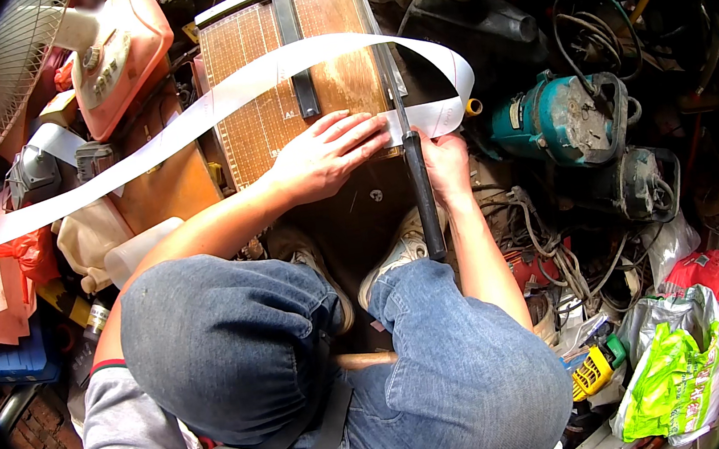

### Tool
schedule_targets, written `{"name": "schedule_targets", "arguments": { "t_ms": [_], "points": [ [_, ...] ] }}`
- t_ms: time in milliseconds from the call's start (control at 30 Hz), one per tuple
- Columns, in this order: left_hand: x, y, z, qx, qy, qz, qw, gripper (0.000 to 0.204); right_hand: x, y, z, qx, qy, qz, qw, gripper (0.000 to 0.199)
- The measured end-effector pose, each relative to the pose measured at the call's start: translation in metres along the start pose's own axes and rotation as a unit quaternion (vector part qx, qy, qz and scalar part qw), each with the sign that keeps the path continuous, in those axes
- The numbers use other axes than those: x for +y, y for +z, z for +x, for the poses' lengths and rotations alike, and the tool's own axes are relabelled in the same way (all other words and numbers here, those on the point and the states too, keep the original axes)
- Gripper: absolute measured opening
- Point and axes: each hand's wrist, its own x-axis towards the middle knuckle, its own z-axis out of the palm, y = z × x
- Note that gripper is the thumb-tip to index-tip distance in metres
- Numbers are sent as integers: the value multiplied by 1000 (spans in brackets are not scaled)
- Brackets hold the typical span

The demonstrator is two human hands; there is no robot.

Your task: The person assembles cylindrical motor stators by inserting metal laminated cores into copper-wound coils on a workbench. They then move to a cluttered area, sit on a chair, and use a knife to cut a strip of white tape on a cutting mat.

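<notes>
A guillotine paper cutter (242, 68) with a wooden, grid-marked board lies in front of my knees. Its blade arm runs along the board's right edge and ends in a black handle (425, 203) pointing toward me. A long white strip (219, 107), seemingly paper, comes from the far left, arches over the board and curls back under the blade arm from the right. My left hand (324, 155) lies flat at the board's near right corner, fingertips on the strip's end. Just right of the handle, my right hand (447, 164) pinches the strip; its fingertips are partly hidden.
Left stand a fan (1, 80), a pink telephone-like device (120, 65) and a translucent jug (92, 239). Right are teal power tools (544, 121), tangled cables (541, 238) and plastic bags (682, 364). My knees and shoes flank the space below the cutter.
</notes>
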Motion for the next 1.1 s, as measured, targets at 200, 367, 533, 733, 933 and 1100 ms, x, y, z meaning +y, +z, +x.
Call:
{"name": "schedule_targets", "arguments": {
  "t_ms": [200, 367, 533, 733, 933, 1100],
  "points": [
    [1, -3, 1, 1, -1, -2, 1000, 65, 4, -1, 1, -2, -14, 9, 1000, 26],
    [0, -1, 1, 0, -2, 1, 1000, 63, -2, -1, 0, 0, 12, -23, 1000, 25],
    [0, 0, 1, -11, -2, 5, 1000, 56, 4, -3, 2, -2, 1, -14, 1000, 26],
    [1, -1, 0, 3, -3, 4, 1000, 56, 6, -4, 2, -2, 23, -13, 1000, 25],
    [1, -1, 0, 8, -4, -3, 1000, 56, 3, -1, 0, 7, 10, -26, 1000, 25],
    [0, 0, 1, 13, -1, -12, 1000, 64, -3, 2, -3, 8, 5, -6, 1000, 25]
  ]
}}
